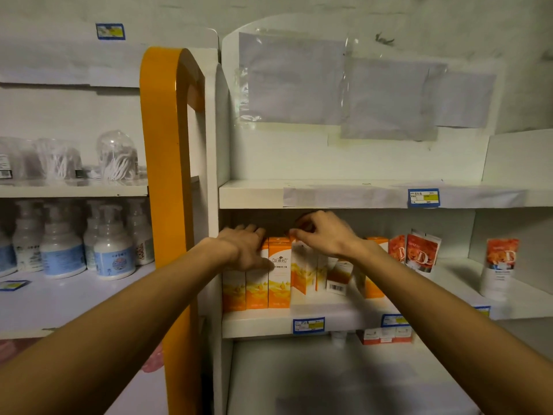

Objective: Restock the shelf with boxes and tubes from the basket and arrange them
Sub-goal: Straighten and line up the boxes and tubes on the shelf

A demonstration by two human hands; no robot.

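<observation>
A row of tall orange-and-white boxes (279, 274) stands on the middle white shelf (263, 323). My left hand (244, 246) lies flat with spread fingers on the tops and fronts of the leftmost boxes. My right hand (324, 233) is over the middle of the row, its fingertips pinching the top edge of a tilted orange-and-white box (302, 268). Further right, more boxes lean at angles behind my right wrist. Red-orange tubes (420, 253) stand to the right of the row, and one more tube (498, 265) stands alone at the far right. No basket is in view.
The shelf above (329, 194) carries only a blue price tag. An orange post (167, 175) divides this unit from a left unit with pump bottles (112, 250) and cotton-swab jars (118, 157). Small red-white boxes (386, 335) sit under the middle shelf.
</observation>
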